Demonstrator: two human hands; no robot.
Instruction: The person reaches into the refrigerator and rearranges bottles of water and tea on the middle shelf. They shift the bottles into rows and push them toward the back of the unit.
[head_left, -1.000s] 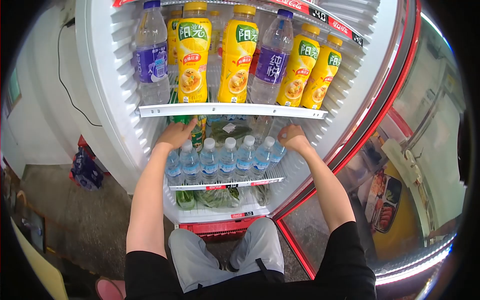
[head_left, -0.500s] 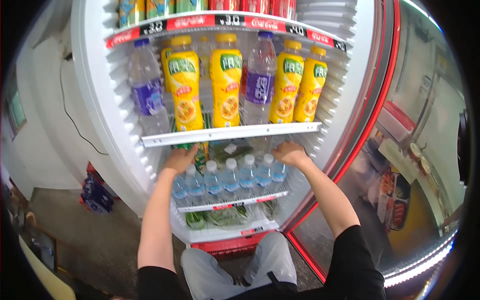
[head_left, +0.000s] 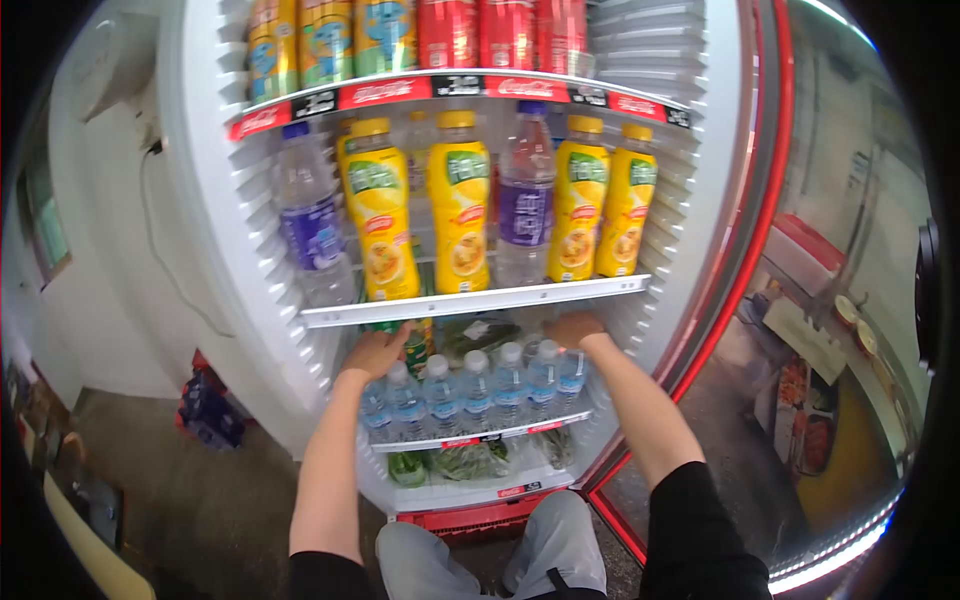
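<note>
My left hand (head_left: 377, 352) reaches over the front row of water bottles (head_left: 440, 390) at the left of the fridge's third shelf, beside a green and yellow packet (head_left: 417, 350). Its fingers are partly blurred and hidden. On the right, my right hand (head_left: 575, 328) is above the rightmost bottles, near the side wall, its fingers hard to make out. Between the hands, behind the bottles, lies a dark green vegetable in clear wrap (head_left: 480, 335). A white shelf edge (head_left: 480, 303) runs just above both hands.
Yellow drink bottles (head_left: 460, 205) and purple-labelled bottles (head_left: 525, 200) stand above. Cans (head_left: 447, 35) fill the top shelf. Bagged greens (head_left: 470, 460) lie at the bottom. The open fridge door (head_left: 745, 270) is at the right. A dark blue package (head_left: 212, 410) sits on the floor at left.
The view has tilted upward, so the fridge contents appear lower and more of the cans shows. Both hands remain over the water bottles, with little visible movement relative to the shelf.
</note>
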